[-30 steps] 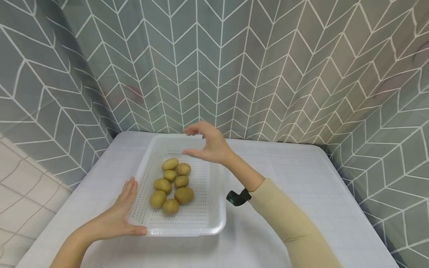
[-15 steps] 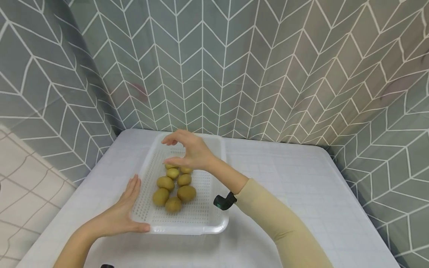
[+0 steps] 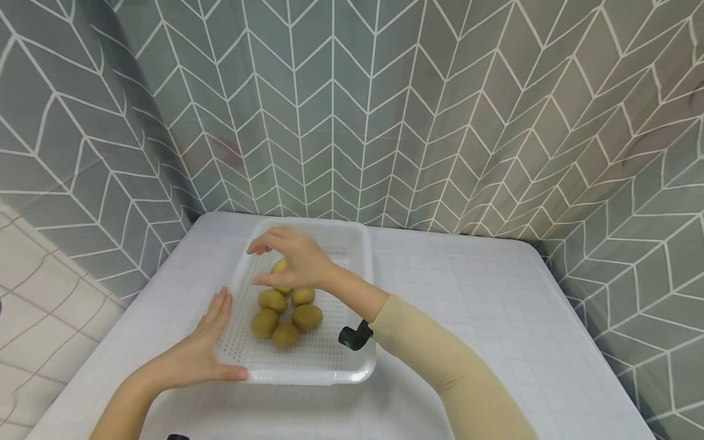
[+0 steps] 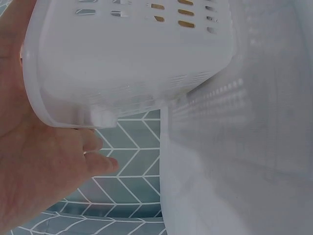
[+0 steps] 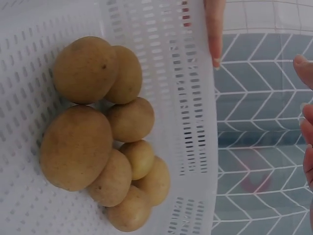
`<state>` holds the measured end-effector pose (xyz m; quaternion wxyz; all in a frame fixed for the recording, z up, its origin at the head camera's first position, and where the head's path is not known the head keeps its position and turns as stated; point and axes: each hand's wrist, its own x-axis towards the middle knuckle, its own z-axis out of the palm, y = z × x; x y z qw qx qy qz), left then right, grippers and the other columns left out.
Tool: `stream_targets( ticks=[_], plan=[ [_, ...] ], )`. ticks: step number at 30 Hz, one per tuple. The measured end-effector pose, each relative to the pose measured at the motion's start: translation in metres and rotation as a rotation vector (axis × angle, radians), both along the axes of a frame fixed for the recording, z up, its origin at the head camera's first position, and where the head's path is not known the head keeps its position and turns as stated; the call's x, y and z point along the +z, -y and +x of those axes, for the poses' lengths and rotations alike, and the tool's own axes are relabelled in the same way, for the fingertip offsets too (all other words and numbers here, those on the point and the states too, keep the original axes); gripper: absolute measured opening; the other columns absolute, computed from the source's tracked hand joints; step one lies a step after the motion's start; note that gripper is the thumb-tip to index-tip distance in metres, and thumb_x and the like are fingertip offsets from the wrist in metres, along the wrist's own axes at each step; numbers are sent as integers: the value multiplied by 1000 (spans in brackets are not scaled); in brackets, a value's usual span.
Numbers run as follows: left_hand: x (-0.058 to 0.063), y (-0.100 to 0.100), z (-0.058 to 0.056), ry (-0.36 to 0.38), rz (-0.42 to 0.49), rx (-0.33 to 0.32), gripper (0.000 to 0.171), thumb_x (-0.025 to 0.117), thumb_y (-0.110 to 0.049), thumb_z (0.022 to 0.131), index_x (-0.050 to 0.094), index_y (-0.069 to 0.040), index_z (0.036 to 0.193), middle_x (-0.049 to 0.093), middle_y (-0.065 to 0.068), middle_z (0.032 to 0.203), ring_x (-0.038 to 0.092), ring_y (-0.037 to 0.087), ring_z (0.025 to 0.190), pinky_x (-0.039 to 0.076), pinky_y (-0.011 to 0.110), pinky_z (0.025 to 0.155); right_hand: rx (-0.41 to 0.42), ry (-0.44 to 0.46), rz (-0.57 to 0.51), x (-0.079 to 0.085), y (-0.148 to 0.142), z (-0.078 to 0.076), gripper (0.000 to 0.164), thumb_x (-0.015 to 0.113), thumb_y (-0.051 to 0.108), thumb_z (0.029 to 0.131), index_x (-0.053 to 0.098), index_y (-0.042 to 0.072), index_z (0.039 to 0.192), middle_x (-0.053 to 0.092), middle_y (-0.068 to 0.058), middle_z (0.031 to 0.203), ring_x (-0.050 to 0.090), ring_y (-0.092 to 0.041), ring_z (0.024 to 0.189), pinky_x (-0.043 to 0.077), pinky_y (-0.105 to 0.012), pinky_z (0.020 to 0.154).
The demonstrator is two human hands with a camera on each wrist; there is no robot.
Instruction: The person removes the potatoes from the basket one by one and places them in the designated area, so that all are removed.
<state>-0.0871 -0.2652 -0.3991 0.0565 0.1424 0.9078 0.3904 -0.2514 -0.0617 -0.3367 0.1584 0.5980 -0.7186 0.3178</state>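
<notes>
A white perforated plastic basket (image 3: 308,377) is on the white-covered table, with several potatoes (image 3: 307,318) grouped on its floor. My left hand (image 3: 195,354) touches the basket's near left corner, fingers straight along the left side and thumb along the front rim. In the left wrist view, that hand (image 4: 44,161) lies against the basket's outer wall (image 4: 122,63). Over the far potatoes hovers my right hand (image 3: 297,260), its thumb and fingers apart with nothing between them; it hides some potatoes. The right wrist view has the potatoes (image 5: 76,147) below and right-hand fingertips (image 5: 305,122) at the edge.
The white tablecloth (image 3: 467,293) spreads to the right of the basket. A grey curtain with white chevron lines (image 3: 352,110) hangs behind the table and along both sides. A dark wrist camera (image 3: 355,335) sits on the right wrist.
My right hand has moved left and a little toward me, from the basket's far right to over the far potatoes. My left hand keeps its place at the basket's corner.
</notes>
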Motion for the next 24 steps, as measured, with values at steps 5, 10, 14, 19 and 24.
stream_targets(
  ticks=[5,10,14,19,24],
  plan=[
    [-2,1,2,-3,3,6,135,86,-39,66,-9,7,149,-23,23,155,-17,47,139,2,74,101,-37,-4,150,-9,7,2,45,81,37,76,65,14,112,65,6,105,56,-7,99,39,-13,88],
    [0,0,0,-14,8,-3,134,86,-39,66,-10,7,149,-23,23,154,-18,47,139,2,74,100,-50,18,268,-16,8,2,42,78,38,79,65,15,113,64,6,108,55,-8,102,39,-13,90],
    [2,-1,-3,-21,3,-2,134,86,-39,66,-9,7,149,-22,23,155,-17,47,139,2,75,100,-66,10,319,-23,7,0,42,78,38,79,66,15,112,65,3,105,57,-9,97,41,-15,85],
    [1,-1,-2,-12,5,12,134,87,-36,66,-8,6,150,-22,21,155,-15,50,139,5,77,97,-49,13,358,-38,9,1,43,79,39,79,65,16,112,65,4,99,56,-8,91,42,-15,79],
    [-3,0,2,-17,14,10,134,87,-36,66,-8,6,150,-23,21,155,-15,52,138,5,78,96,-84,-34,472,-46,13,6,44,74,47,81,64,23,116,64,10,100,53,-4,90,40,-16,81]
  ],
)
